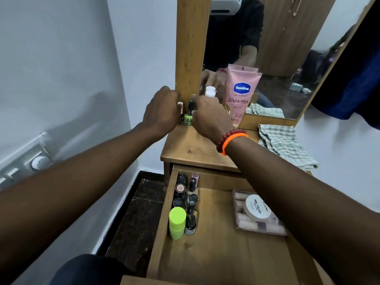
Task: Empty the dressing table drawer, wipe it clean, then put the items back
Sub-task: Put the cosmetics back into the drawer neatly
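Observation:
The wooden drawer (216,254) is pulled open below the dressing table top (191,149). Along its left side stand a lime green container (177,222) and several small nail polish bottles (191,204). At its right lies a clear box (261,227) with a round white nail polish tub (256,208) on it. Both hands reach to the back left of the table top. My left hand (162,112) curls around a small white-capped bottle (180,105). My right hand (207,116) pinches the black cap of a green nail polish bottle (188,118).
A pink Vaseline tube (241,93) and a white-capped bottle (210,91) stand against the mirror (287,58). A checked cloth (283,145) lies on the table top's right end. A white wall with a switch plate (37,161) is at the left.

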The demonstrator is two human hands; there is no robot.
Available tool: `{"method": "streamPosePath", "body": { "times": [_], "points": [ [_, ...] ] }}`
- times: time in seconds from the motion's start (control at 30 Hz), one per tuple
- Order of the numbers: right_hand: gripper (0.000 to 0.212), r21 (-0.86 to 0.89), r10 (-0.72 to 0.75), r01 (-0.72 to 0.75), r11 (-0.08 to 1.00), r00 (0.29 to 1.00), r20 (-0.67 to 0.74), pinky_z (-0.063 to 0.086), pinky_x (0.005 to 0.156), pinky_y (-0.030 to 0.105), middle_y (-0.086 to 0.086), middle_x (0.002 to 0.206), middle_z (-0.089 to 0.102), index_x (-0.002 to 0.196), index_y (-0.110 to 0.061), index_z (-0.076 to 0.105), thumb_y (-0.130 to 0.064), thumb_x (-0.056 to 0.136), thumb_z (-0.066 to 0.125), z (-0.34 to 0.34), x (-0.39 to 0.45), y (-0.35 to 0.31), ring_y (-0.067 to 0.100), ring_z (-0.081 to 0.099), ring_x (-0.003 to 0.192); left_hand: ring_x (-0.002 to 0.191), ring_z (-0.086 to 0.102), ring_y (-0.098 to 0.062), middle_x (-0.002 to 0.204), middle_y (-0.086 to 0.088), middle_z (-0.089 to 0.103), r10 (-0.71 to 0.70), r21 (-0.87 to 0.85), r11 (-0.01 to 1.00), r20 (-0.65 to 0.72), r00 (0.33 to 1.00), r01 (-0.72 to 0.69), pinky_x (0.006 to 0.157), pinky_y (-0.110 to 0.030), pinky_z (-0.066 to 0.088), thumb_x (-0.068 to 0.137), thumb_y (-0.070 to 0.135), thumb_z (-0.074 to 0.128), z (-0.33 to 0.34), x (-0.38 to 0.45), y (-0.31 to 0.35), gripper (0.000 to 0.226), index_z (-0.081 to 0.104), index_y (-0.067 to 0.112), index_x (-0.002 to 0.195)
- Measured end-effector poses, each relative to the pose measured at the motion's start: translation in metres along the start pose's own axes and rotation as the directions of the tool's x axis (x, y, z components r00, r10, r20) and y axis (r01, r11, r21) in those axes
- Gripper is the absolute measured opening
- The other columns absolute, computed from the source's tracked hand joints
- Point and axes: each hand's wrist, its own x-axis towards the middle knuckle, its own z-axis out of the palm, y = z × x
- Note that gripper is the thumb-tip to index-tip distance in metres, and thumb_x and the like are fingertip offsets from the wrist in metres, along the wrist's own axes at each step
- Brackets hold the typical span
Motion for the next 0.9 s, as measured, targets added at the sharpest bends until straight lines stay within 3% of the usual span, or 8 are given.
{"method": "streamPosePath", "body": {
  "times": [0.13, 0.23, 0.33, 0.5, 0.63, 0.73, 0.8, 0.9],
  "points": [
    [0.022, -0.134, -0.023, 0.017, 0.991, 0.999, -0.042, 0.044, 0.062, 0.038, 0.014, 0.105, 0.065, 0.112, -0.011, 0.062, -0.017, 0.103, 0.044, 0.015, 0.010, 0.005, 0.033, 0.063, 0.085, 0.088, 0.063, -0.031, 0.106, -0.014, 0.062, 0.042, 0.042, 0.998, 0.048, 0.998, -0.044, 0.073, -0.045, 0.058, 0.096, 0.020, 0.064, 0.012, 0.002, -0.004, 0.018, 0.073, 0.010, 0.107],
    [0.022, -0.141, -0.049, 0.041, 0.989, 0.997, -0.058, 0.040, 0.061, 0.034, 0.014, 0.107, 0.066, 0.110, -0.010, 0.064, -0.021, 0.105, 0.046, 0.019, 0.012, 0.008, 0.032, 0.066, 0.087, 0.085, 0.062, -0.030, 0.104, -0.014, 0.063, 0.059, 0.044, 0.997, 0.043, 0.997, -0.060, 0.071, -0.044, 0.058, 0.096, 0.020, 0.063, 0.014, 0.000, -0.006, 0.017, 0.072, 0.012, 0.108],
    [0.024, -0.074, -0.049, 0.039, 0.997, 0.990, -0.134, 0.047, 0.063, 0.035, 0.014, 0.109, 0.066, 0.107, -0.006, 0.070, -0.025, 0.104, 0.054, 0.020, 0.015, 0.009, 0.030, 0.065, 0.088, 0.084, 0.066, -0.031, 0.103, -0.014, 0.068, 0.071, 0.017, 0.997, 0.011, 0.997, -0.071, 0.070, -0.046, 0.059, 0.094, 0.019, 0.067, 0.014, 0.000, -0.008, 0.017, 0.072, 0.010, 0.107],
    [0.012, 0.013, -0.061, 0.064, 0.998, 0.984, -0.168, 0.054, 0.064, 0.037, 0.012, 0.093, 0.069, 0.093, -0.006, 0.068, -0.017, 0.096, 0.064, 0.024, 0.018, 0.005, 0.029, 0.064, 0.079, 0.079, 0.070, -0.027, 0.095, -0.006, 0.073, 0.023, -0.037, 0.999, -0.015, 1.000, -0.024, 0.068, -0.046, 0.062, 0.089, 0.017, 0.068, 0.010, 0.000, -0.008, 0.010, 0.071, 0.016, 0.099],
    [0.009, 0.058, -0.047, 0.056, 0.997, 0.987, -0.154, 0.044, 0.060, 0.029, 0.011, 0.086, 0.068, 0.088, -0.007, 0.069, -0.015, 0.092, 0.066, 0.018, 0.010, 0.006, 0.026, 0.063, 0.077, 0.081, 0.068, -0.030, 0.097, -0.010, 0.072, 0.020, -0.049, 0.999, 0.030, 0.999, -0.019, 0.070, -0.048, 0.060, 0.085, 0.018, 0.067, 0.003, -0.007, -0.003, 0.019, 0.074, 0.011, 0.102],
    [0.010, 0.098, -0.027, 0.042, 0.994, 0.989, -0.145, 0.047, 0.055, 0.027, 0.008, 0.081, 0.068, 0.083, -0.009, 0.071, -0.019, 0.085, 0.070, 0.001, -0.008, 0.004, 0.021, 0.065, 0.073, 0.084, 0.068, -0.028, 0.097, -0.011, 0.071, 0.027, -0.045, 0.999, 0.024, 0.999, -0.025, 0.071, -0.042, 0.059, 0.087, 0.017, 0.067, -0.010, -0.021, 0.006, 0.019, 0.075, 0.008, 0.102],
    [0.009, 0.171, 0.012, 0.013, 0.985, 0.990, -0.140, 0.057, 0.058, 0.030, 0.004, 0.076, 0.069, 0.079, -0.011, 0.072, -0.019, 0.082, 0.074, -0.019, -0.029, 0.001, 0.016, 0.067, 0.071, 0.084, 0.067, -0.022, 0.097, -0.009, 0.071, 0.047, -0.052, 0.998, -0.008, 0.999, -0.048, 0.072, -0.035, 0.055, 0.090, 0.020, 0.067, -0.025, -0.037, 0.013, 0.019, 0.076, 0.009, 0.102],
    [0.007, 0.222, 0.094, -0.073, 0.972, 0.992, -0.086, 0.058, 0.063, 0.024, -0.001, 0.075, 0.070, 0.077, -0.013, 0.074, -0.016, 0.079, 0.079, -0.055, -0.074, -0.003, 0.010, 0.067, 0.073, 0.081, 0.062, -0.012, 0.099, -0.004, 0.071, 0.067, -0.117, 0.991, -0.047, 0.997, -0.072, 0.071, -0.020, 0.047, 0.094, 0.024, 0.068, -0.064, -0.074, 0.030, 0.018, 0.077, 0.012, 0.104]
  ]
}}
